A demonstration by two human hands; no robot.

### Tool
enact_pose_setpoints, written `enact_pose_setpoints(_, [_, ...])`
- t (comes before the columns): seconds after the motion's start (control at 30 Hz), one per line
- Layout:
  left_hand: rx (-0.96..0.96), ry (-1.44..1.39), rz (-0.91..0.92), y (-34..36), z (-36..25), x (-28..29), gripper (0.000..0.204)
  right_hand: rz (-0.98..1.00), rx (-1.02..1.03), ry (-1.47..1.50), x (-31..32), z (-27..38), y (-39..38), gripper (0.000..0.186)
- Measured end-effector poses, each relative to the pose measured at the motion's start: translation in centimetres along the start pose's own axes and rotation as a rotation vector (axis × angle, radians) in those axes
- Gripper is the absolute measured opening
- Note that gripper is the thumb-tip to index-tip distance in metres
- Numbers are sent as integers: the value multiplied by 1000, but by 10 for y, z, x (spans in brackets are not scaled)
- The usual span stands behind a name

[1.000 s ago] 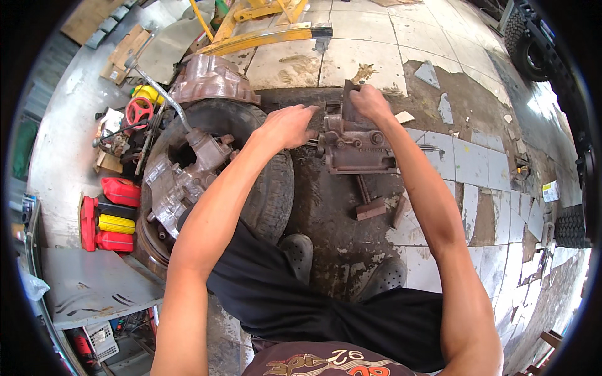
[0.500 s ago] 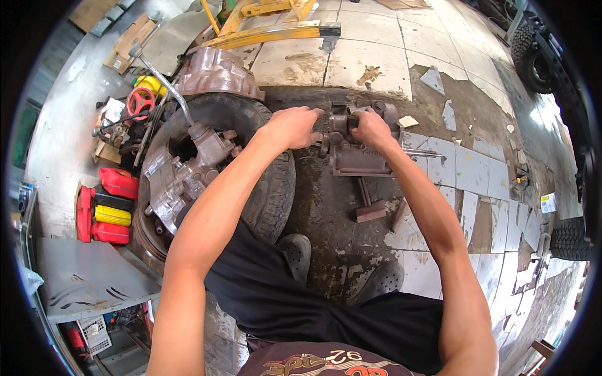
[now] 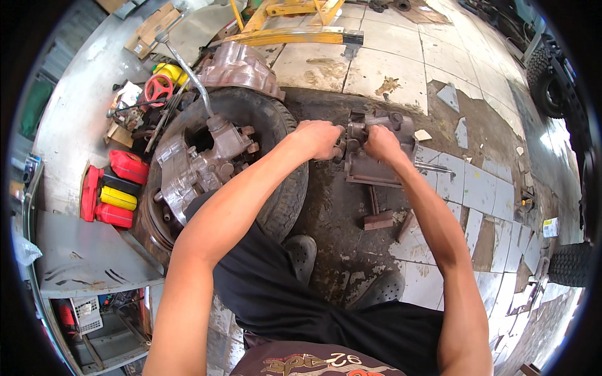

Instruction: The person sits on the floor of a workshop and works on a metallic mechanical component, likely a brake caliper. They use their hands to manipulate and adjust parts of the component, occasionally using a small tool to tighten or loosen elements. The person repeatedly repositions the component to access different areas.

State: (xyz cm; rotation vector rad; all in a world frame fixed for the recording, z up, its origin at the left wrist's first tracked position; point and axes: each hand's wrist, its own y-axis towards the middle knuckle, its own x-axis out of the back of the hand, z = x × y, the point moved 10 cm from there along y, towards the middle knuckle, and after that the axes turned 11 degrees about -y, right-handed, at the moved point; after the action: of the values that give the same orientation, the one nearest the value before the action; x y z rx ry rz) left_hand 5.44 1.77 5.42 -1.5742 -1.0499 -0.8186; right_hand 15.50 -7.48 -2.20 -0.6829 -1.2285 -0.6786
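A brown, greasy gearbox housing [image 3: 376, 172] lies on the dark floor ahead, with thin metal rods [image 3: 434, 167] sticking out to its right. My left hand [image 3: 320, 139] is at the housing's left end, its fingers curled around a round metal part [image 3: 339, 151] that shows only partly. My right hand [image 3: 382, 144] reaches over the top of the housing, fingers bent down into its opening. What those fingertips grip is hidden. Just below the housing, a hammer [image 3: 378, 220] rests on the floor.
To the left, a tire [image 3: 285, 194] carries another gearbox [image 3: 188, 172] with a long lever. A bell-shaped housing [image 3: 241, 69] stands behind it. Red and yellow cases [image 3: 117, 197] and a grey metal cabinet [image 3: 94, 257] are further left. Broken tiles [image 3: 480, 182] lie right. A yellow frame [image 3: 291, 34] stands at the back.
The view has shifted, moving the whole scene slightly right and down. My left hand's fingers, stretched out before, have curled in by the housing's end. My right hand stays at the opening.
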Motion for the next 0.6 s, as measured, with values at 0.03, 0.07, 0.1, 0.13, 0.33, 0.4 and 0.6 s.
enact_pose_setpoints(0.03, [7,0,27,0,2,-7,57,98,23,-21,0,3,2,26])
enact_pose_setpoints(0.07, [17,-1,54,-2,6,-15,56,165,73,-27,5,7,6,32])
enact_pose_setpoints(0.1, [27,6,59,-4,7,-21,56,245,74,-35,10,1,12,33])
enact_pose_setpoints(0.13, [43,55,126,-12,11,-27,56,329,86,-41,6,0,15,34])
enact_pose_setpoints(0.33, [171,-58,141,-88,68,12,61,-17,74,-112,-8,-1,9,29])
enact_pose_setpoints(0.4, [190,-99,-80,-127,109,42,52,273,157,-134,-10,9,20,32])
enact_pose_setpoints(0.6, [333,-274,-268,-175,162,37,48,34,15,-129,-10,-1,22,37])
